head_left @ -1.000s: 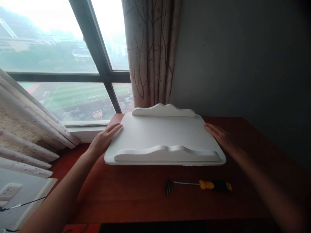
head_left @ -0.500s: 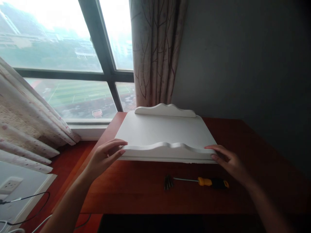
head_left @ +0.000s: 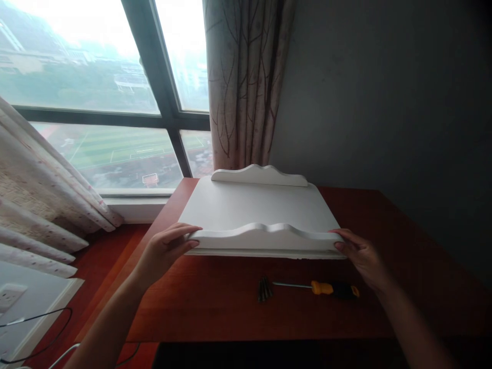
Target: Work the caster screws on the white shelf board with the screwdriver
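Note:
A white board with a wavy top edge stands upright along the near side of a flat white panel. My left hand holds its left end, thumb on the front face and fingers behind the top. At the right end, my right hand pinches the board the same way. A second wavy white board stands along the panel's far side, untouched. Closer to me lie several screws and a screwdriver with a yellow and black handle, its shaft pointing left at the screws.
The panel rests on a reddish-brown wooden table, whose near edge runs below the screws. Behind are a patterned curtain, a grey wall and a large window. At lower left, cables hang near a wall socket.
My right hand's fingers have closed in around the near board's right end. Both hands stay at its ends, and the view has shifted slightly.

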Demonstrator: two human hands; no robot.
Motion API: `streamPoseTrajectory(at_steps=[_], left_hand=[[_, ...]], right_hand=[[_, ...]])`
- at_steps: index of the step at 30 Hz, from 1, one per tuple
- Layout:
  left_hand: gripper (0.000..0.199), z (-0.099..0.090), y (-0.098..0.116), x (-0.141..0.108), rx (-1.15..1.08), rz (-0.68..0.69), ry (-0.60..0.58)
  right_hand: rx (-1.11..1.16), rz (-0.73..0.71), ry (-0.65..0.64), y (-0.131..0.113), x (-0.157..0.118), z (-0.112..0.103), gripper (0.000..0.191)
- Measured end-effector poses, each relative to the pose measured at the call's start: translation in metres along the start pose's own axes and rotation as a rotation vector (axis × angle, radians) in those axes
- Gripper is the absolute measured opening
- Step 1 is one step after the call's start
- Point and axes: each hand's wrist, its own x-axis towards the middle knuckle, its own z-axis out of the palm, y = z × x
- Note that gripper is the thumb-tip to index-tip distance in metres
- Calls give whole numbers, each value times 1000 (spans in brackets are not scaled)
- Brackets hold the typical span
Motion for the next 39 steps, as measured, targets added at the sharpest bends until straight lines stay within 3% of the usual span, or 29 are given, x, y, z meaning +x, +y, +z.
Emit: streamPoseTrajectory(at_steps=[14,20,24,27,30,34,39], left_hand=[[33,2,1,-1,-123,-102,31],[35,0,21,8,-215,-158,153],[38,-6,31,21,-127,-92,126],[37,-11,30,31,-37,-8,105],[33,-13,23,41,114,96,99],[25,-10,6,50,271,248,95],[24,-4,-12,54,326,354,95]], right_hand=[[-17,5,15,2,0,-2,38],[88,51,48,11,-1,-6,36],[108,65,91,10,3,-8,37],[3,-53,14,1,12,-12,34],[-230,-277,-38,-9,27,-13,31],[-501,-529,-9,-11,48,-7,27],[-650,-737,30,-2,60,3,28]])
